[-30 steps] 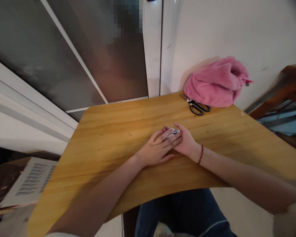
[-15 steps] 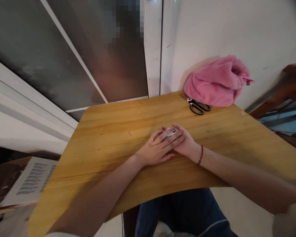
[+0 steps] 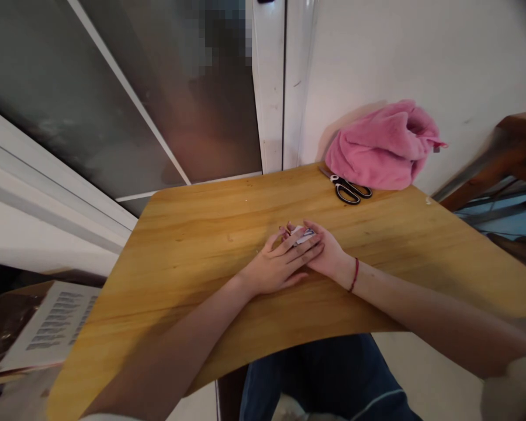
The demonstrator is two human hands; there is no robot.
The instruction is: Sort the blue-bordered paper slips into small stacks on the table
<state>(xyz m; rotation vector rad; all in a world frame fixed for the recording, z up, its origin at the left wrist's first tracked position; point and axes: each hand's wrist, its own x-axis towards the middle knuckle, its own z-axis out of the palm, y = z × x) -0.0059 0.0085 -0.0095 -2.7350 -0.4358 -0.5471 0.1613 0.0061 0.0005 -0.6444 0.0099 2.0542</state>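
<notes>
My left hand point(image 3: 277, 269) is palm down, its fingers stretched across my right hand and over a small white thing point(image 3: 305, 236) with dark blue or purple marks. From below and the right, my right hand point(image 3: 331, 252) cups the same thing, its fingertips showing past the left thumb. The two hands press it between them just above the table or on it; I cannot tell which. Most of it is covered, so its kind does not show. A red cord bracelet point(image 3: 355, 275) circles my right wrist.
Black-handled scissors point(image 3: 348, 190) lie on the wooden table point(image 3: 193, 234) beyond my hands, against a pink plush bundle point(image 3: 381, 149). Behind the table stand a framed glass door point(image 3: 219, 134) and a white wall. Printed paper point(image 3: 56, 318) lies on a box to the left.
My hands keep the same hold on the small white thing, with at most a slight shift of the fingers. The whole view has moved a little.
</notes>
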